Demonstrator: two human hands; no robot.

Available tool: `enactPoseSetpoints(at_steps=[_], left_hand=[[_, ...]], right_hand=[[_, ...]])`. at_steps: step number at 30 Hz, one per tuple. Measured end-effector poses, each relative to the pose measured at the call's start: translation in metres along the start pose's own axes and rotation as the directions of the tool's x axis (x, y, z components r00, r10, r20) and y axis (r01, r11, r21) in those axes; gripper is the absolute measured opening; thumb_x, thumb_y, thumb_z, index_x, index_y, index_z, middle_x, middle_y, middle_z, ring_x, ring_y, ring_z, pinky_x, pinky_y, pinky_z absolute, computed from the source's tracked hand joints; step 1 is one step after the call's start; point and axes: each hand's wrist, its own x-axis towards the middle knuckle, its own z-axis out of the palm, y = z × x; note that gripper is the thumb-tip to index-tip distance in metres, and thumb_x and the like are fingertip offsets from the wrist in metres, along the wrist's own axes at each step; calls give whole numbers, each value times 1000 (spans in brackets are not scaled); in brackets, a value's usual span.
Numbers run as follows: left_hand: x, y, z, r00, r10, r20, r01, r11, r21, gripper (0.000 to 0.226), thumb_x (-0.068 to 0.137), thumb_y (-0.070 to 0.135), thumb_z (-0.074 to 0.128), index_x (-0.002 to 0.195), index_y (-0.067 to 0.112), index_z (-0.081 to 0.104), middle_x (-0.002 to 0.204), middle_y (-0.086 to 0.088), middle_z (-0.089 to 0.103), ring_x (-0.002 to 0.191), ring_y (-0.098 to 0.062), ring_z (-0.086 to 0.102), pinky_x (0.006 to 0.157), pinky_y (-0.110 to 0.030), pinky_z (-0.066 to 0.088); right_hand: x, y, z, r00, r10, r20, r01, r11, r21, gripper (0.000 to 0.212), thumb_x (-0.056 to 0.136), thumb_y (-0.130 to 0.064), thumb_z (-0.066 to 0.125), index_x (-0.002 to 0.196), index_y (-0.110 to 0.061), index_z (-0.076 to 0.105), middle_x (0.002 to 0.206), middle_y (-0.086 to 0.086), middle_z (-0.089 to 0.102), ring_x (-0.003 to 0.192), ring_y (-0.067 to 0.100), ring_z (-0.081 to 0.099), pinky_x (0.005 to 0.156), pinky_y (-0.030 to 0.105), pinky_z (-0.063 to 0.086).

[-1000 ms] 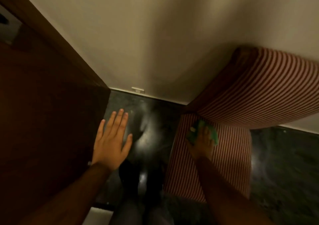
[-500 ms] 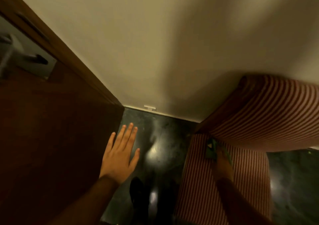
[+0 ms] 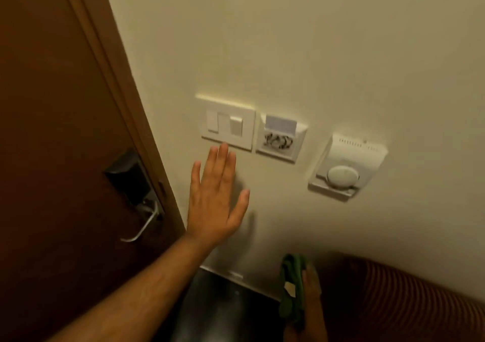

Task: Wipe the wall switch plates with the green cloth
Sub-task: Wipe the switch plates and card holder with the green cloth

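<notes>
On the cream wall [image 3: 301, 40] three white fittings sit in a row. The switch plate [image 3: 227, 123], with its rockers, is near the centre of the view. Just beside it at 3 o'clock is the card holder [image 3: 281, 139], a pale card standing in its top slot. Further off at 4 o'clock, apart from both, is the thermostat [image 3: 347, 167] with a round dial low on its face.

The left hand [image 3: 216, 197] is spread flat, fingers apart and extended, holding nothing. It lies at 6 o'clock from the switch plate, with the middle fingertip reaching the plate's lower edge; whether the palm touches the wall cannot be told, though it casts a close shadow there.

The cloth [image 3: 292, 286], green and bunched, is low in the view at 5 o'clock from the left hand, well below the fittings. The right hand [image 3: 311, 297] is closed around it, fingers wrapped over the fabric; the hand is dark and blurred. A small pale tag shows on the cloth.

The brown door [image 3: 52, 105] fills the 9 o'clock side, its dark lock and metal handle [image 3: 143, 223] at 9 o'clock from the left hand. A striped chair [image 3: 409, 302] is at the bottom right, the dark floor [image 3: 223, 310] at 6 o'clock
</notes>
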Motion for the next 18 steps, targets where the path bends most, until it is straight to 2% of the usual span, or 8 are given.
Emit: enactPoseSetpoints(at_steps=[1, 5, 7, 9, 11, 13, 15, 18], left_hand=[[30, -1, -9, 998, 11, -55, -12, 1000, -20, 78, 117, 55, 26, 179, 20, -9, 187, -1, -13, 175, -22, -5, 141, -45, -9], [130, 0, -38, 972, 68, -224, -88, 993, -80, 84, 115, 48, 38, 177, 27, -13, 184, 7, -19, 174, -18, -9, 140, -45, -9], [164, -1, -44, 964, 106, -245, -125, 990, -60, 89, 112, 43, 45, 177, 28, -14, 183, 9, -22, 173, -17, -11, 139, -45, -9], [189, -3, -45, 955, 118, -271, -134, 990, -39, 89, 110, 41, 46, 179, 24, -7, 182, 10, -25, 173, -16, -12, 140, -45, -9], [205, -4, -43, 943, 124, -308, -142, 989, -37, 82, 111, 38, 46, 179, 16, 6, 182, 10, -25, 172, -15, -14, 140, -45, -8], [212, -5, -36, 934, 187, -303, -200, 980, -12, 78, 113, 35, 43, 179, 15, 5, 183, 9, -24, 173, -16, -12, 140, -47, -5], [215, -4, -28, 927, 258, -272, -257, 966, 40, 74, 117, 35, 36, 178, 23, -6, 182, 8, -25, 172, -18, -14, 140, -47, -5], [217, -9, -18, 914, 280, -293, -272, 960, 69, 70, 119, 37, 24, 175, 27, -16, 181, 7, -26, 171, -18, -19, 140, -47, -8]], right_hand=[[7, -10, 2, 999, -37, -40, 38, 999, 36, 63, 110, -46, 49, 168, -29, 30, 174, -4, 33, 162, 26, 32, 132, 35, 28], [80, -71, -2, 958, -210, -196, 214, 977, 2, 57, 106, -26, 59, 157, -1, 48, 163, 19, 47, 153, 40, 45, 126, 53, 38], [109, -90, 0, 950, -254, -182, 253, 967, -26, 52, 111, -25, 49, 153, 6, 46, 164, 16, 43, 152, 42, 44, 124, 57, 37], [127, -97, 7, 950, -267, -163, 261, 964, -61, 54, 103, -6, 51, 155, 2, 41, 171, 3, 33, 156, 38, 37, 123, 56, 36], [138, -98, 17, 943, -270, -194, 258, 962, -85, 68, 90, 10, 55, 156, 1, 41, 175, -6, 27, 161, 30, 33, 122, 56, 37], [150, -97, 28, 923, -306, -233, 290, 952, -103, 66, 93, 8, 53, 157, 0, 39, 175, -9, 27, 163, 25, 28, 122, 57, 37], [159, -99, 36, 908, -339, -246, 313, 940, -138, 64, 98, -3, 48, 160, -4, 34, 176, -10, 23, 165, 22, 23, 126, 55, 33], [163, -102, 47, 890, -376, -258, 324, 919, -224, 76, 96, -6, 45, 168, -22, 27, 176, -1, 27, 165, 28, 24, 132, 54, 25]])
